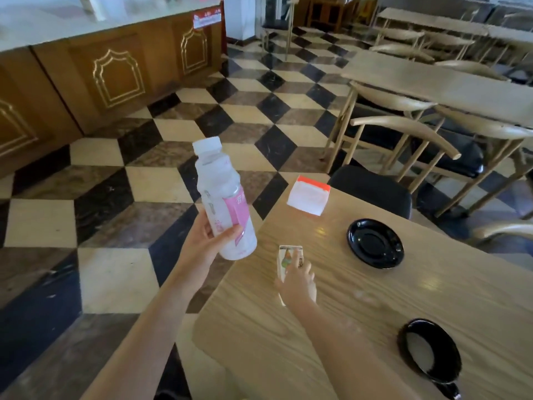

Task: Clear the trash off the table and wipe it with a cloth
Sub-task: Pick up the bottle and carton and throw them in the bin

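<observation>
The left hand (207, 241) is clamped around a translucent white plastic bottle with a pink label (223, 197), held tilted above the chequered floor (115, 183), just beyond the left edge of the light wood-grain table (375, 313). The right hand (297, 284) has its fingers wrapped over a small printed drink carton (287, 256) near that left edge. A white napkin box with an orange top (308, 197) stands at the far corner. Two round black dishes (375, 243) (429, 350) lie further right.
</observation>
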`<move>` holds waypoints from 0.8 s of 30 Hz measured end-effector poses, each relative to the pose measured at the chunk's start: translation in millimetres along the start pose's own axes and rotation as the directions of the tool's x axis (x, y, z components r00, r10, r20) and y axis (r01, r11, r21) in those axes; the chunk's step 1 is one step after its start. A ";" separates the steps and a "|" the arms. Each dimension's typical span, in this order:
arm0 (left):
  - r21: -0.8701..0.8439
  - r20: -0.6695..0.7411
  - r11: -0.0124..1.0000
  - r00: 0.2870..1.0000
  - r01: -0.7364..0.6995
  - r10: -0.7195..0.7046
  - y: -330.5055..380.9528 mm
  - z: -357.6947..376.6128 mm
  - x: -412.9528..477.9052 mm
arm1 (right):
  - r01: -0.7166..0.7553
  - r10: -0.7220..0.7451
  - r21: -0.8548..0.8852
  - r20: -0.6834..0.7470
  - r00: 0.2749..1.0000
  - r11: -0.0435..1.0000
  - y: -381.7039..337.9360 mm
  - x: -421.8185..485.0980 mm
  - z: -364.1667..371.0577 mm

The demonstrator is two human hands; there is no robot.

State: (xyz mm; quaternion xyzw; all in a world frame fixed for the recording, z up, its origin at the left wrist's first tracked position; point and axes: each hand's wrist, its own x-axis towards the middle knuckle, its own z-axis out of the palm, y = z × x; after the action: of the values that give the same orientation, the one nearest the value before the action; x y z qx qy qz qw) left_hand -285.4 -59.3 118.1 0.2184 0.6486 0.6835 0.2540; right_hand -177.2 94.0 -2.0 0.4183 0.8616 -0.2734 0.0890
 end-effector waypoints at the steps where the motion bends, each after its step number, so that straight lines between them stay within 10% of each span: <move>1: -0.014 -0.001 1.000 1.000 0.016 -0.016 -3.1 -3.2 3.1 | 0.005 -0.005 0.001 -0.011 1.000 1.000 -0.6 1.7 1.8; 11: -0.061 0.126 0.998 0.992 0.029 -0.021 6.3 17.4 28.6 | 0.098 -0.097 0.306 -0.018 0.995 0.947 -17.9 -1.8 -91.3; 24: -0.217 0.265 0.972 0.953 -0.090 0.147 63.7 43.2 5.2 | 0.483 -0.506 0.743 -0.226 0.832 0.463 -55.2 -102.3 -229.1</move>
State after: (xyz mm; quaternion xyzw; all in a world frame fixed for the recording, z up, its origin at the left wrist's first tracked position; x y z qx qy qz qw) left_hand -266.4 -24.4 184.2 0.3243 0.5189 0.7223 0.3222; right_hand -137.5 122.6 250.2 0.1430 0.7390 -0.6356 -0.1714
